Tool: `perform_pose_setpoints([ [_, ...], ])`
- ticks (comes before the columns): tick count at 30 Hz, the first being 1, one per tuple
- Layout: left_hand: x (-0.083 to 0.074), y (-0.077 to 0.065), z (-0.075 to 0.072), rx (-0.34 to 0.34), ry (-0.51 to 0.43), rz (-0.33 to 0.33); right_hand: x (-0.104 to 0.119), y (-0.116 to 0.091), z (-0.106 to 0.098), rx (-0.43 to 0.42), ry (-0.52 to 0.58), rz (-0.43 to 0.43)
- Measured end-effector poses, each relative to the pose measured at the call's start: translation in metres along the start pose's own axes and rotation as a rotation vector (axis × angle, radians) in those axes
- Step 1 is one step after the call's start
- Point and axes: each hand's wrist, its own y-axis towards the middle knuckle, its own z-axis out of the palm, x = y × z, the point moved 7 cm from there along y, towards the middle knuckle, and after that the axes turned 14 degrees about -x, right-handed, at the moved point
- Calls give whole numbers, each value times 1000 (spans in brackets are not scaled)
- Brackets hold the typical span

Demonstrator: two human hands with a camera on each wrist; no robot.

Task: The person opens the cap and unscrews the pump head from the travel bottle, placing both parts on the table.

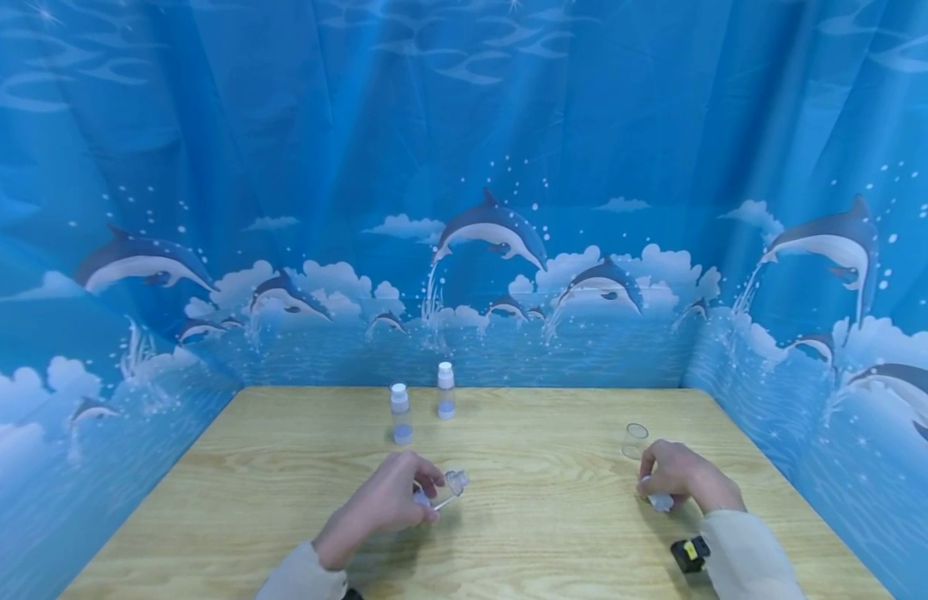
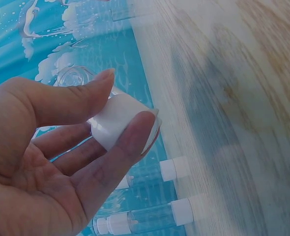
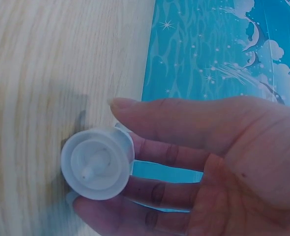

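My left hand grips a small clear bottle with a white lower part, tilted above the table. Its neck is uncovered and points right in the head view. Thumb and fingers pinch the bottle's white part in the left wrist view. Over at the right, my right hand holds a white pump head low over the table. The right wrist view shows the pump head's hollow underside, with a small nozzle inside. Just beyond that hand, a clear cap stands on the table.
Two pump bottles with white tops stand upright near the table's back: a nearer bottle and a farther bottle. A blue dolphin-print curtain rises around the wooden table. A black device sits at the right sleeve.
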Motion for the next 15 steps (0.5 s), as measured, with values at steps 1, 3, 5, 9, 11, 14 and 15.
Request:
perform_pose_setpoints([
  [1,0,0,0,1,0,0,0,0,0,-2,-1,0],
  [3,0,0,0,2,2,-1,-1,0,0,-3,-2,2],
  [5,0,0,0,4,2,-2,-1,0,0,-3,-4,6],
  [9,1,1,0,12,-2,-5,-2,1,1,0,-8,11],
  [11,1,1,0,16,-3,-7,-2,1,1,0,-8,12],
  [14,1,1,0,18,-1,-12,-2,0,1,4,-4,16],
  [15,1,1,0,16,1,-14,-2,0,0,7,-2,17],
])
